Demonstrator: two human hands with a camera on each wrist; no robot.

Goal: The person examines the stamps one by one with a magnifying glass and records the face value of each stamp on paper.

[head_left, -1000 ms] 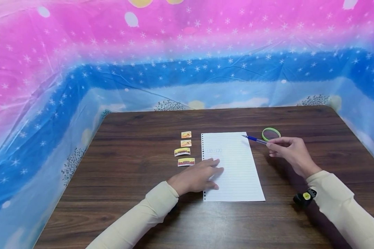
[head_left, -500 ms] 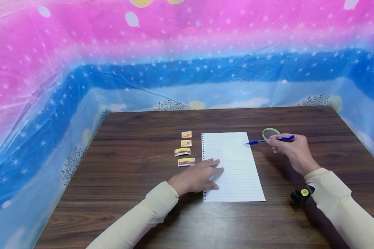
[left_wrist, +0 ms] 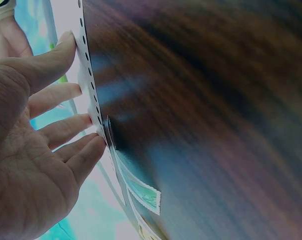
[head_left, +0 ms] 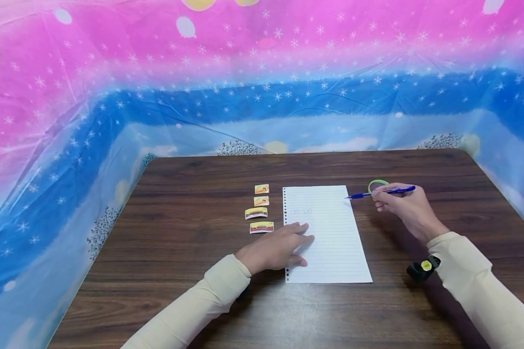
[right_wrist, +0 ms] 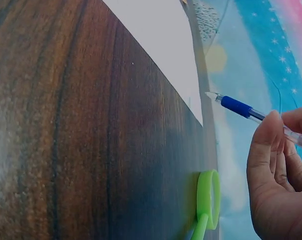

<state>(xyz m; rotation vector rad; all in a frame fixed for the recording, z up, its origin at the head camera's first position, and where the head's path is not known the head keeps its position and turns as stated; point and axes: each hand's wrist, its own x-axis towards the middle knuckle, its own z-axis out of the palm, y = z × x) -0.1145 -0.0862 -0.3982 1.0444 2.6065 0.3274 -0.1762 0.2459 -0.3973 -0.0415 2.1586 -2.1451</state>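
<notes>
A ruled sheet of paper, punched along its left edge, lies on the table with faint blue handwriting on it. My left hand rests on the sheet's left side, fingers spread. Between thumb and fingers my right hand holds a blue ballpoint pen; its tip points left, over the sheet's upper right edge. In the right wrist view the pen shows its blue grip and clear barrel. Several postage stamps form a column left of the paper; one stamp shows its perforated edge in the left wrist view.
A green-rimmed magnifying glass lies right of the paper, partly behind my right hand in the head view. The dark wooden table is enclosed at the back and sides by a pink and blue snowflake cloth.
My right hand has shifted slightly and turned the pen, whose back end now shows above the hand. The tip came down a little, then rose slightly. My left hand stays in place.
</notes>
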